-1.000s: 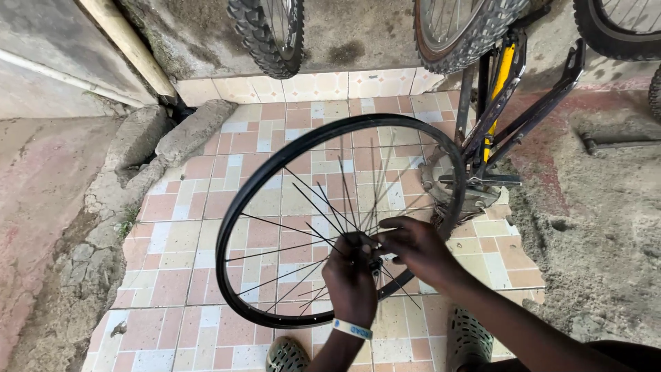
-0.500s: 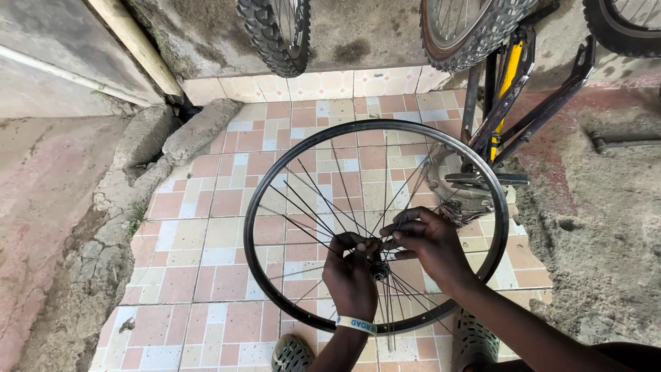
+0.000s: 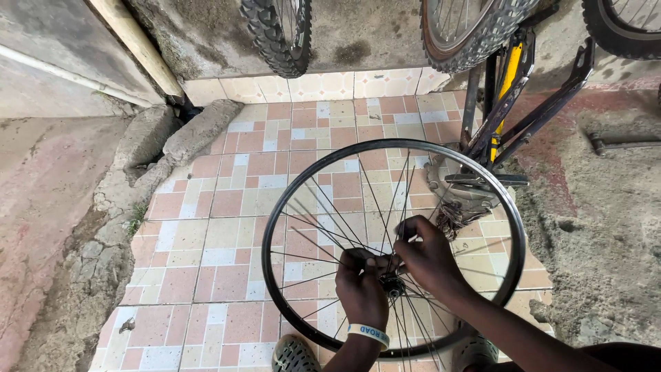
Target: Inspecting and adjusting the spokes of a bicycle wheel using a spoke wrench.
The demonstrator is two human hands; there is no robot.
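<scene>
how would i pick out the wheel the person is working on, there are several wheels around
Start at the pink and cream tiled floor; the bare black spoked wheel rim stands above it, both hands at its hub. The left hand and right hand grip there. Unlike the knobby-tyred wheels by the wall, it has no tyre.

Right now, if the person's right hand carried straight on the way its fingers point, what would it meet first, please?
The right hand points up and left across the wheel, so it would likely brush the thin spokes first, then the black rim; depth is hard to judge.
</scene>
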